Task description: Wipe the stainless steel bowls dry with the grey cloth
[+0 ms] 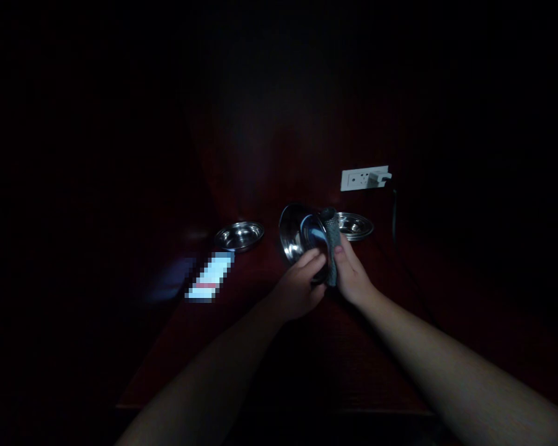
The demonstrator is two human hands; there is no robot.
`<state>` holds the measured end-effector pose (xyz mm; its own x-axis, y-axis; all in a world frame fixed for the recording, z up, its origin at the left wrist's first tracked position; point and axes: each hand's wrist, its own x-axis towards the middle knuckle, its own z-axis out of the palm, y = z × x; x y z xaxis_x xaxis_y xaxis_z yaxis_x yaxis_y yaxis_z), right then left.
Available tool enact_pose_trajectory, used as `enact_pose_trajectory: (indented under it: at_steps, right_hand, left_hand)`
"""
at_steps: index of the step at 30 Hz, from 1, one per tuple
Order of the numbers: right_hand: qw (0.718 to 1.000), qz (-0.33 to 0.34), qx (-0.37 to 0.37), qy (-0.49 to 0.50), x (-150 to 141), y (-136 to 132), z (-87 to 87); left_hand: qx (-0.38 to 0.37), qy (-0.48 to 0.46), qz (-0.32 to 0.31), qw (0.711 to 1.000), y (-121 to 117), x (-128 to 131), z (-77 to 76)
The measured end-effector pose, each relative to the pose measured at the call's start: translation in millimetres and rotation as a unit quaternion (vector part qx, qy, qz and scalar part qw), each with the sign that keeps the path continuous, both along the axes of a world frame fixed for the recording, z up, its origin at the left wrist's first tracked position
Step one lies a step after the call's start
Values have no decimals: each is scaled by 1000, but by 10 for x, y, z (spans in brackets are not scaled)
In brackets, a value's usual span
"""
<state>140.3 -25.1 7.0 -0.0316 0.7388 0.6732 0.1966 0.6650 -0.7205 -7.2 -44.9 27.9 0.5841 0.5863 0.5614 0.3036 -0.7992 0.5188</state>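
Observation:
A shiny metal dish (292, 232) is held up on its edge, tilted, above the dark red table. My left hand (302, 285) grips its lower rim, fingers closed on it. Against the dish's right side my right hand (353, 272) presses a folded grey cloth (333, 248), its thumb on the cloth and its other fingers partly hidden. Behind the right hand lies a second metal dish (356, 226), partly covered by the cloth. To the left, another metal dish (240, 235) rests on the table.
A lit, pixelated rectangle (210, 277) lies on the table (167, 365) at the left. On the back wall is a white socket panel (358, 179) with a plug (381, 178) in it, and a cable (394, 214) hangs beside it. The surroundings are very dark.

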Motion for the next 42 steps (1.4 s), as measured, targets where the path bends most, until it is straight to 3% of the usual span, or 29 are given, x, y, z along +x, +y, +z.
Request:
enact_pose_trajectory:
  at_steps: [11, 24, 38, 42]
  right_hand:
    - [1000, -27, 12, 1, 18, 4, 17]
    - [1000, 22, -2, 2, 4, -13, 1]
    - [999, 26, -18, 27, 17, -12, 4]
    - [999, 27, -30, 28, 23, -10, 5]
  left_hand:
    - [27, 26, 15, 999, 24, 5, -75]
    - [44, 15, 30, 998, 21, 14, -78]
    - [-54, 24, 14, 998, -9, 2, -38]
    - [-44, 4, -11, 999, -5, 0, -41]
